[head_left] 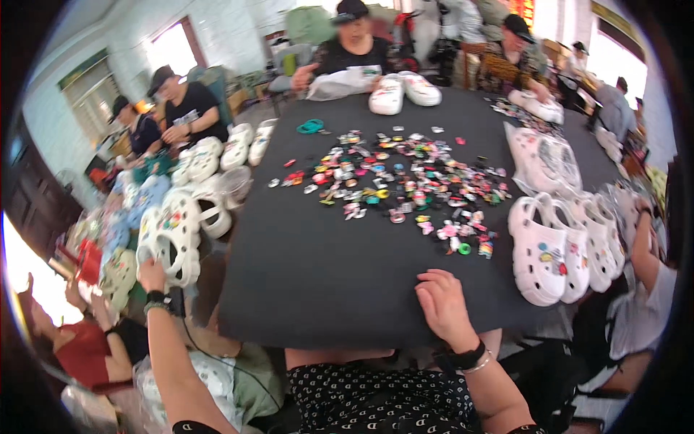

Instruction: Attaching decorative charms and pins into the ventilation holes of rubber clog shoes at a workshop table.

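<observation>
White clog [173, 239] gripped in left hand [152, 275]; right hand [442, 304] rests loosely curled on black table [303, 275].

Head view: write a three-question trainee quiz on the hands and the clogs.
1. True or false: the left hand holds a white clog off the table's left side.
2. The right hand rests on: A) a clog B) the black table near its front edge C) a plastic bag.
3. Fill in: the pile of small charms lies at the table's ____.

Key: 1 true; 2 B; 3 middle.
</observation>
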The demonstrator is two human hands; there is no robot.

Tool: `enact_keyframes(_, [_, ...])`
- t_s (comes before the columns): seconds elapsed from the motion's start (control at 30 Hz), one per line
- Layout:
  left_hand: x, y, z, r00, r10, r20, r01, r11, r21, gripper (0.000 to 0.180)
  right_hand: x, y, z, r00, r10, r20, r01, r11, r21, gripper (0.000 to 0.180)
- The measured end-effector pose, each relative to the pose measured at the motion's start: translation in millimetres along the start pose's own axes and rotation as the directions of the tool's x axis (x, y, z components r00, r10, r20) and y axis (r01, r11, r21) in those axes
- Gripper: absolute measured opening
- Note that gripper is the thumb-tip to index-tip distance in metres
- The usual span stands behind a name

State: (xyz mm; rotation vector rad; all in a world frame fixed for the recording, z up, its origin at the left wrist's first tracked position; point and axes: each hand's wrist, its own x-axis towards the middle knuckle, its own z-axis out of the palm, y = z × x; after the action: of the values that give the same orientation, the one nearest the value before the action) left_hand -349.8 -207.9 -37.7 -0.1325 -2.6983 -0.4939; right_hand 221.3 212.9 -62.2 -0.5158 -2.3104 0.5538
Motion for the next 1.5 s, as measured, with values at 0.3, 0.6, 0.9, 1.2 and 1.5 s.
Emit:
enact_keyframes(0.3, [-9, -33, 75, 0.908, 0.209, 0.363, -0.34, 0.874, 0.346, 0.023, -3, 3, 0, 1.0, 0.003, -0.002, -0.003, 1.0, 0.024, 0.015])
enact_keyframes(0.6, [-89, 252, -53, 0.66, 0.732, 0.168, -0.713, 0.681, -0.166, 0.022, -3, 0, -1, 1.0, -0.016, -0.001, 0.016, 1.0, -0.015, 0.021])
enact_keyframes(0.9, [-349, 536, -103, -0.008, 0.998, -0.06, -0.567, -0.054, -0.822, 0.051, -9, 5, -1, 0.999, -0.034, -0.032, 0.035, 0.999, 0.017, 0.024])
enact_keyframes(1.2, [-493, 678, -92, -0.29, 0.952, 0.098, -0.5, -0.064, -0.864, 0.07, -8, 15, 10, 0.9, -0.221, -0.377, 0.231, 0.973, -0.02, 0.023])
enact_keyframes(1.5, [-534, 716, -69, -0.353, 0.914, 0.201, -0.439, 0.028, -0.898, 0.053, -49, 36, 72, 0.986, 0.063, -0.156, 0.072, 0.681, 0.728, 0.018])
